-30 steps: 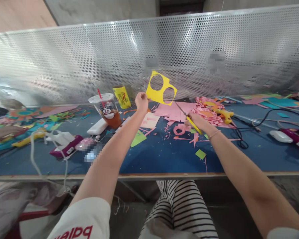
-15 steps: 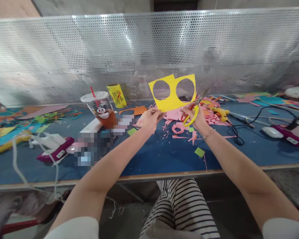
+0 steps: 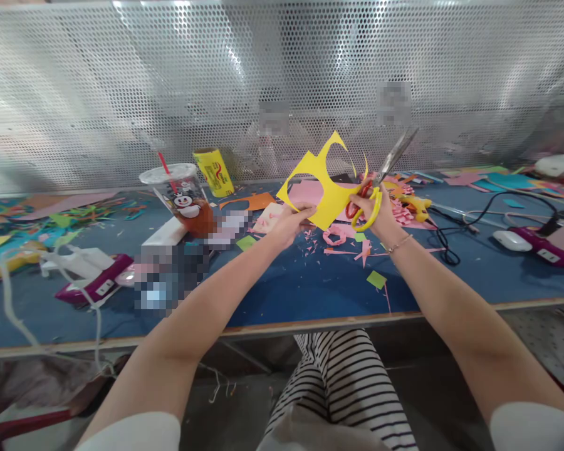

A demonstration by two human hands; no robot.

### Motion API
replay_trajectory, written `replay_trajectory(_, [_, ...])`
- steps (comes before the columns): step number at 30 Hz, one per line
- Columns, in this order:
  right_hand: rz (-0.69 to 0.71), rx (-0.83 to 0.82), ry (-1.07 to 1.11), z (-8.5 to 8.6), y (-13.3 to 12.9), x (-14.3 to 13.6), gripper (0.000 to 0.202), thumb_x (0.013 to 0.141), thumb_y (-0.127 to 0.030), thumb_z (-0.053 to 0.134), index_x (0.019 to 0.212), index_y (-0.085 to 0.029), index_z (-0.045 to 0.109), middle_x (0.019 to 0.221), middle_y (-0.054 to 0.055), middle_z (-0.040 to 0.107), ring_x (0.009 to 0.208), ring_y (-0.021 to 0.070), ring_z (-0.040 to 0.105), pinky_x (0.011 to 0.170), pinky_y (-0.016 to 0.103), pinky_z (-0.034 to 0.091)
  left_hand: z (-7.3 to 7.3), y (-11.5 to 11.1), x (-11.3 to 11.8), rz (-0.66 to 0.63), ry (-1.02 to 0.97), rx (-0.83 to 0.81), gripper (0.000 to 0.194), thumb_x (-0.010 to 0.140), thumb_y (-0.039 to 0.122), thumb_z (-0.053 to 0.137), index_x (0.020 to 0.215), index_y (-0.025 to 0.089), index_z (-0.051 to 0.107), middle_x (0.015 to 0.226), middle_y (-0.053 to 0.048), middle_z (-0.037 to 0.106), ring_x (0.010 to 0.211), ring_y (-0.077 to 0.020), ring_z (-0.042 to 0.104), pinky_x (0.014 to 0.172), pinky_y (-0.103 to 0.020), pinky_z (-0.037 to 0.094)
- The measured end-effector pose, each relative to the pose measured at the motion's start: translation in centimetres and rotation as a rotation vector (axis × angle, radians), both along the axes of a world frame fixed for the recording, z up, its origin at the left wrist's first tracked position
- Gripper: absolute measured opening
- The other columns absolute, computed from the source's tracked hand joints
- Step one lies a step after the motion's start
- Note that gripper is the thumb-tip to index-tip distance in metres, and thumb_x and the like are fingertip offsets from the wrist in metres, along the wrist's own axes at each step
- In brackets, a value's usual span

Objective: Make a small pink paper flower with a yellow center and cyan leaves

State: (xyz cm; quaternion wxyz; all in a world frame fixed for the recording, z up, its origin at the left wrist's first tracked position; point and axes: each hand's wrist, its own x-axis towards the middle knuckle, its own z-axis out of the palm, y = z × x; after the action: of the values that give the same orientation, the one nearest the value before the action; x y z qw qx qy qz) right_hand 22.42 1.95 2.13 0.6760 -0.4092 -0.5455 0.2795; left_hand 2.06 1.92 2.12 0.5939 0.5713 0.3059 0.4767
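A sheet of yellow paper (image 3: 328, 195) with two large round holes is held up above the table. My left hand (image 3: 295, 227) pinches its lower left edge between thumb and fingers. My right hand (image 3: 373, 203) is closed around a pair of scissors (image 3: 393, 156) with yellow and red handles, blades pointing up and to the right. The paper's right corner meets the fingers of that hand; whether they grip it I cannot tell. Under and behind the hands lie pink paper pieces (image 3: 334, 235) and a small green square (image 3: 376, 279).
On the left stand a drink cup (image 3: 183, 199) with a red straw and a yellow can (image 3: 214, 173). Purple power strips (image 3: 96, 283) lie at both sides, with cables (image 3: 444, 241) on the right. A perforated metal screen (image 3: 216, 81) closes off the back; paper scraps litter the blue table (image 3: 282, 294).
The yellow paper has turned and tilted, its right end now bent with the rim of one hole curling away. The scissors have swung more upright. The camera view has dipped slightly.
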Motion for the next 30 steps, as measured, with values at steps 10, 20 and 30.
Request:
replay_trajectory(10, [0.14,0.035,-0.023,-0.7,0.0,-0.6,0.046,0.06,-0.036,0.072,0.09,-0.024,0.04,0.077,-0.002,0.053,0.069,0.0154,0.058,0.061,0.032,0.052,-0.3,0.5,0.3,0.183,0.203,0.285,0.015,0.081,0.029,0.053,0.083,0.017,0.062,0.078,-0.003,0.064,0.075,-0.0132,0.06,0.063,-0.026,0.05])
replay_trajectory(20, [0.377,-0.029,0.019,-0.5,-2.1,-2.7,0.059,0.053,-0.028,0.077,0.093,-0.027,0.034,0.08,-0.003,0.056,0.064,0.0154,0.059,0.047,0.027,0.048,-1.2,0.1,1.3,0.232,0.143,0.326,0.014,0.077,0.028,0.058,0.083,0.018,0.051,0.077,0.0,0.056,0.067,-0.0074,0.053,0.062,-0.021,0.044])
replay_trajectory(30, [0.395,0.034,-0.067,0.2,-1.3,-1.3,0.039,0.062,-0.028,0.07,0.088,-0.025,0.04,0.076,-0.003,0.055,0.074,0.0149,0.06,0.062,0.031,0.053,1.7,0.0,-1.5,0.628,0.025,0.635,0.029,0.077,0.048,0.055,0.08,0.019,0.052,0.079,-0.002,0.057,0.07,-0.0109,0.054,0.064,-0.024,0.045])
